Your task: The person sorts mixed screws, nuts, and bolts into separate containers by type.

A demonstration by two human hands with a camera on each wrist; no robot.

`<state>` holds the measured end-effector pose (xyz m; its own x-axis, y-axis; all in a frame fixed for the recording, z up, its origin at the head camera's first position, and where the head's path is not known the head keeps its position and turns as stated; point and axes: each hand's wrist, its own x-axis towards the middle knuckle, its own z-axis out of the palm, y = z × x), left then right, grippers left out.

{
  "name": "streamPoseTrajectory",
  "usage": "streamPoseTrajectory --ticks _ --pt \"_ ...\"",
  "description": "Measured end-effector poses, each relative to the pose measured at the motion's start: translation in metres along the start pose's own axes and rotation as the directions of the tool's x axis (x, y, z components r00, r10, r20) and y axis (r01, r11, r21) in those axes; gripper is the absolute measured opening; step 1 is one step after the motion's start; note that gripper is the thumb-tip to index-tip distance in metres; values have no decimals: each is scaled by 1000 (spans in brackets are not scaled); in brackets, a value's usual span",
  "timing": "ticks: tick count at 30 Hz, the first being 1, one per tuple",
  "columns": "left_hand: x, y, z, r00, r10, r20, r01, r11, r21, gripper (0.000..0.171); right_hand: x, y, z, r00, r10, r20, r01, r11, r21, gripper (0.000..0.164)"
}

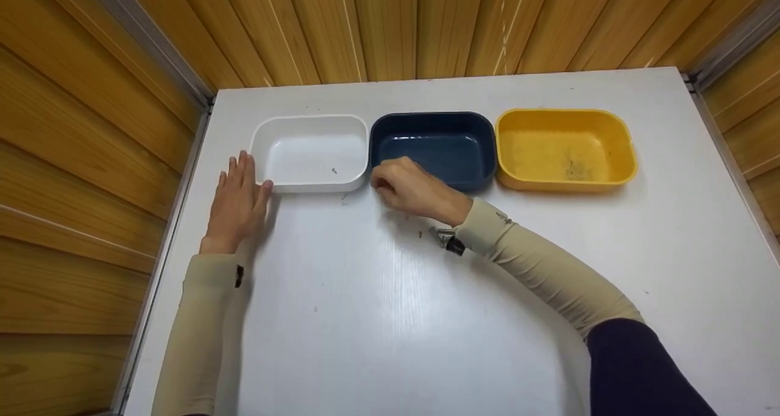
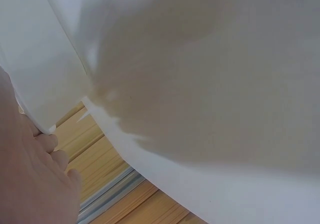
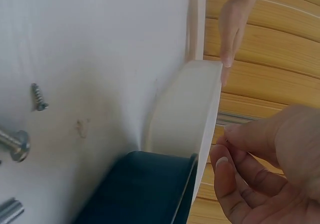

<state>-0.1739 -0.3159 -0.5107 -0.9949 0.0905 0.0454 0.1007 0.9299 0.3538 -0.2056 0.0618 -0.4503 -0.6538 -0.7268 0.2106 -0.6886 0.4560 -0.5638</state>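
My left hand point(image 1: 234, 206) rests against the left end of a white box point(image 1: 304, 187), fingers straight and thumb at its front corner. One small screw point(image 1: 334, 170) lies inside that box. Over the meeting edges of the white box and a dark blue box point(image 1: 434, 116), my right hand point(image 1: 414, 190) has its fingers curled. In the right wrist view its thumb and index fingertips point(image 3: 225, 171) pinch a tiny dark piece, mostly hidden. Below that hand, a small screw point(image 3: 38, 97) and a larger bolt point(image 3: 17, 145) lie on the table.
A yellow box point(image 1: 567, 184) with a patch of small dark pieces inside stands right of the blue one. Several bolts point(image 1: 442, 236) lie partly behind the right wrist on the white table point(image 1: 365, 331). Wooden panels point(image 1: 390, 26) rise behind and at the sides.
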Motion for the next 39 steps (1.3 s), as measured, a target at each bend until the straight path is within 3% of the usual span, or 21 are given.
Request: streamPoseTrajectory --ticks 15,28,39 --pt "-2 -2 -3 1000 -11 2 11 1000 8 81 32 -4 2 998 64 -20 -62 993 104 16" --pt "0 0 -1 1000 -6 8 6 1000 1 82 60 7 4 996 56 -71 -51 996 73 14" --pt "-2 1 -2 1000 -11 21 11 1000 -1 81 84 9 6 992 109 -64 -106 993 47 15"
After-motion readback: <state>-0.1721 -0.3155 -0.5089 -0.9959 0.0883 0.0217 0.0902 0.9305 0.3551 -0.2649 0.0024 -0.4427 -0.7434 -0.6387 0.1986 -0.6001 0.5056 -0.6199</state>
